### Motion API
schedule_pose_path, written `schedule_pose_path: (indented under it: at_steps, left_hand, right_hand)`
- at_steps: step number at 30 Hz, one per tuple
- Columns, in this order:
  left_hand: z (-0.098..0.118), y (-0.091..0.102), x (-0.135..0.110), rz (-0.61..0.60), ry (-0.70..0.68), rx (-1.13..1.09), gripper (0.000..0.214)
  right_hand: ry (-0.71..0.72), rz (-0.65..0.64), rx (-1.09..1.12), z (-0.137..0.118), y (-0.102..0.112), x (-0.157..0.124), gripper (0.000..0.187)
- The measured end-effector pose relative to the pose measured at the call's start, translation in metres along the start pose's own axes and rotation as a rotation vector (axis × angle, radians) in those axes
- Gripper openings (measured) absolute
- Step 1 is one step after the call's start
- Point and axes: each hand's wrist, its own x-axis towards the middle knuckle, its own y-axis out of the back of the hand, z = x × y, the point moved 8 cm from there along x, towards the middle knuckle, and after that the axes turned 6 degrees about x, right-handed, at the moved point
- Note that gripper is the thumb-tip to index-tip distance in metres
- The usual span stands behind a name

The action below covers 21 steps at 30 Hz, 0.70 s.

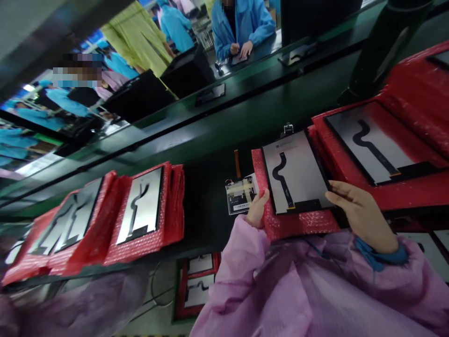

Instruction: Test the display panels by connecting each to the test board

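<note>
Between left fingers (258, 205) and right fingers (344, 189), display panel (304, 172), red wrap (298, 225) beneath

Gap on surface (205, 203) btwn L red stack (177, 206) & circuit board (241, 193); to R, held panel (303, 168), red wrap (419, 91) & dark post (379, 54) obstruct

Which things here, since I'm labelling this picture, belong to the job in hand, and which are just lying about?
Belonging, it seems:
- grey panel, between left hand and right hand
- red bubble wrap beneath it

Apparently just lying about:
- taped board beside the left hand
- orange strip beyond that board
</note>
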Motion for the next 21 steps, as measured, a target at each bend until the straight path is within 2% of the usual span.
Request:
schedule_pose_path:
  at_steps: [3, 5, 9, 13, 16, 18, 20, 21]
  left_hand:
    - [-0.007, -0.002, 0.003, 0.040, 0.058, -0.055, 0.022]
    - [-0.007, -0.007, 0.003, 0.033, 0.089, -0.080, 0.023]
    - [-0.009, -0.017, -0.003, -0.031, 0.236, -0.133, 0.038]
    - [-0.011, -0.020, -0.007, -0.071, 0.341, -0.185, 0.057]
    - [-0.012, -0.019, -0.004, -0.091, 0.318, -0.183, 0.053]
    - [-0.012, -0.011, -0.003, -0.026, 0.256, -0.132, 0.038]
    - [-0.005, -0.001, -0.004, 0.060, 0.104, -0.040, 0.027]
    - [0.001, 0.003, -0.007, 0.088, -0.001, 0.024, 0.029]
  right_hand:
    - [-0.040, 0.020, 0.026, 0.001, 0.005, 0.002, 0.046]
    - [-0.060, 0.008, 0.034, 0.002, 0.006, 0.002, 0.046]
    - [-0.068, -0.032, 0.072, 0.007, 0.001, 0.002, 0.047]
    - [-0.150, -0.086, 0.182, 0.031, -0.013, 0.004, 0.044]
    - [-0.179, -0.106, 0.206, 0.047, -0.019, 0.005, 0.041]
    - [-0.184, -0.105, 0.188, 0.053, -0.020, 0.006, 0.040]
    - [-0.177, -0.105, 0.167, 0.055, -0.020, 0.006, 0.040]
    - [-0.168, -0.105, 0.156, 0.055, -0.020, 0.006, 0.040]
